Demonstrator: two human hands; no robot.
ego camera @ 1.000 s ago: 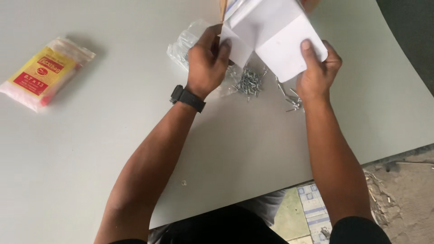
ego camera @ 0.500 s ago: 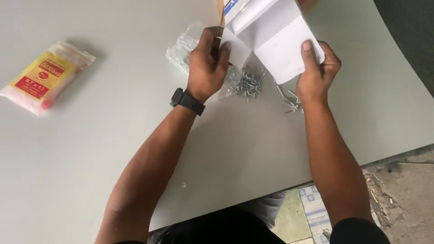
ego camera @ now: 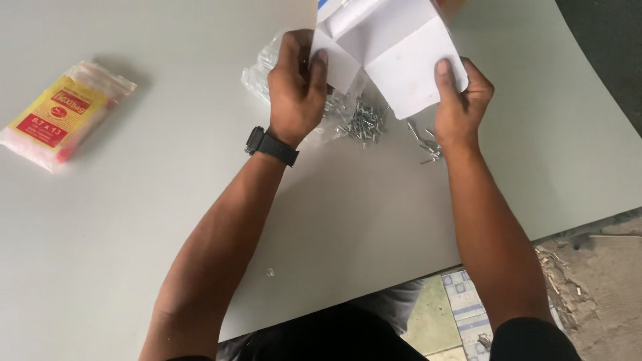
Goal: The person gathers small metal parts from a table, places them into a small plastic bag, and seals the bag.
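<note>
1. Since a second ago, both hands have kept their grip on the white cardboard box, which now sits a little higher and closer to the top edge of the head view; the pile of screws under it has stayed put.
2. Head view: the left hand is clamped on the box's left flap, thumb on the white card and the other fingers curled behind it. A black wristwatch sits on that wrist.
3. The right hand pinches the lower right flap, thumb pressed flat on the white face, the remaining fingers hidden behind.
4. The box is held in the air above the grey table, its flaps open and turned towards the camera.
5. A pile of small metal screws lies on the table just below the box, with a few strays near the right wrist.
6. A clear plastic bag lies behind the left hand, partly hidden.
7. Well apart to the left lies a pack of yellow-and-red labelled bags.
</note>
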